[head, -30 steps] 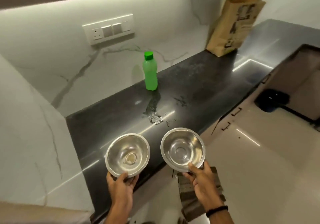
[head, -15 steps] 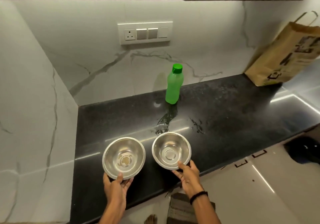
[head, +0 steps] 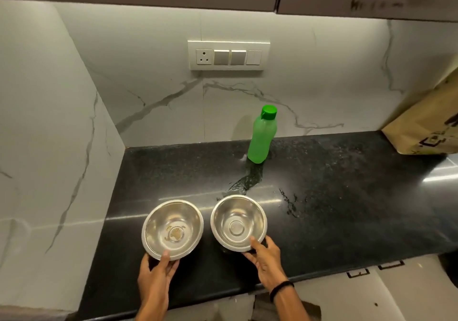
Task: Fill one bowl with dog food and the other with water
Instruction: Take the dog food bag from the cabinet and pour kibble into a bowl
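Pinching each steel bowl's near rim, left hand (head: 158,271) on left bowl (head: 172,229), right hand (head: 266,258) on right bowl (head: 238,222); wet countertop (head: 322,209) beyond the fingertips could let them skid

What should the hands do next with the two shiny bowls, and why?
Probably set both down and let go. The left hand holds the left bowl and the right hand the right bowl, both unfilled, so neither hand is free for the green bottle.
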